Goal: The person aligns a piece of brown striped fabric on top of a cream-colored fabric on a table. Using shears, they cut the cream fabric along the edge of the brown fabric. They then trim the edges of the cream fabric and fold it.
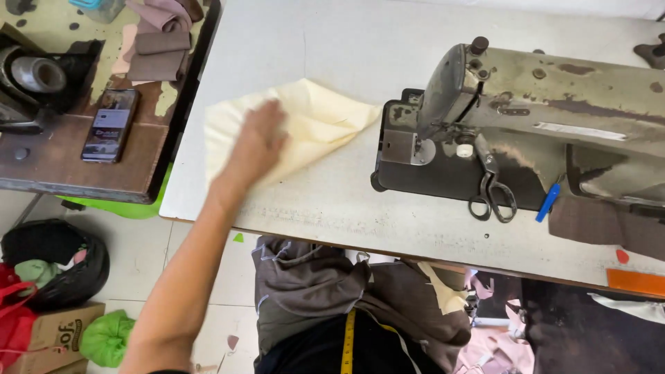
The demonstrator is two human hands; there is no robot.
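hand flat on cream cloth beside the sewing machine

cloth (312, 128), pale cream, lies on the grey table (332, 208), left of the sewing machine (526, 118). it is loosely folded, one corner pointing toward the machine base and stopping just short of it. left hand (258, 142) rests on top of the cloth near its lower left part, palm down, fingers spread and laid flat, gripping nothing. the hand is somewhat blurred. its bare forearm runs down to the lower left edge of view. right hand is out of view.

sewing machine is old and worn, with rust patches on the arm, standing on the right half of the table. scissors (492, 190), dark metal, lie against the front of the machine base, handles toward the table edge. blue pen-like piece (547, 202) lies just right of the scissors. brown cloth piece (589, 221) sits on the table under the right part of the machine. orange patch (636, 282) marks the table's near right edge.

second table (62, 159), brown and chipped, stands to the left, apart from the grey one. phone (111, 125) lies on it, screen up. folded brownish cloth pieces (158, 48) are stacked near its far corner.

below the table edge: grey-brown garment (312, 291) bunched in the lap, yellow tape measure (348, 343) hanging over dark clothing. on the floor at left, black bag (55, 263) holding scraps, green bundle (107, 339), cardboard box (52, 336).
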